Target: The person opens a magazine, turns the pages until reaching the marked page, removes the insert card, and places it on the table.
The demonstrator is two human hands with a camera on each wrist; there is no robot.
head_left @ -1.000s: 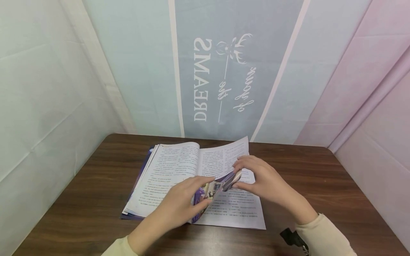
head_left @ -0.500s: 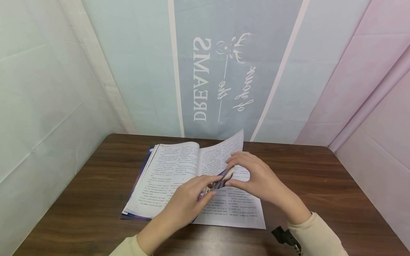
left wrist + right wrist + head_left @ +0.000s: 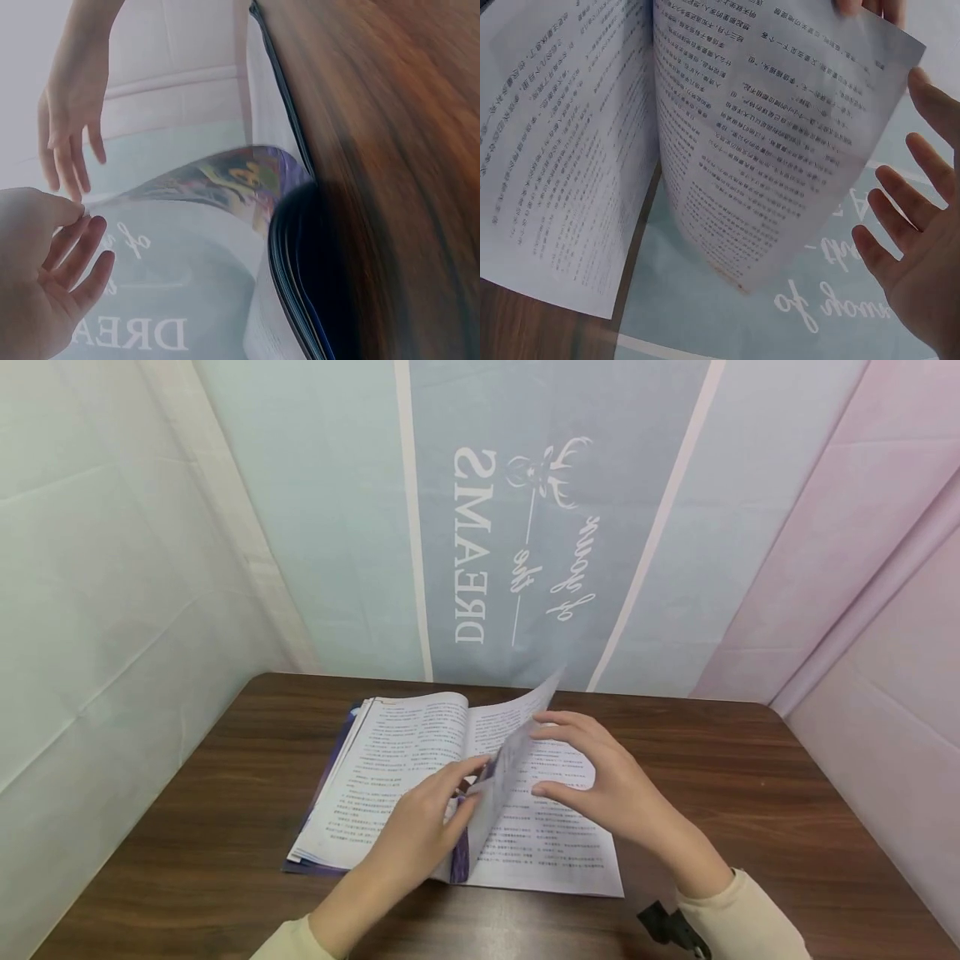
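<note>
L hand (image 3: 422,818) pinches lifted pg (image 3: 504,789), now steeper over open book's (image 3: 405,739) R half; R hand (image 3: 618,778) just loosened, fingers wide above same half, contact w/ pg unclear, so L seemingly carries it alone.

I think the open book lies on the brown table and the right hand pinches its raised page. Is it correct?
The left hand, not the right hand, pinches the raised page, as the left wrist view shows. The open book lies on the brown table.
</note>
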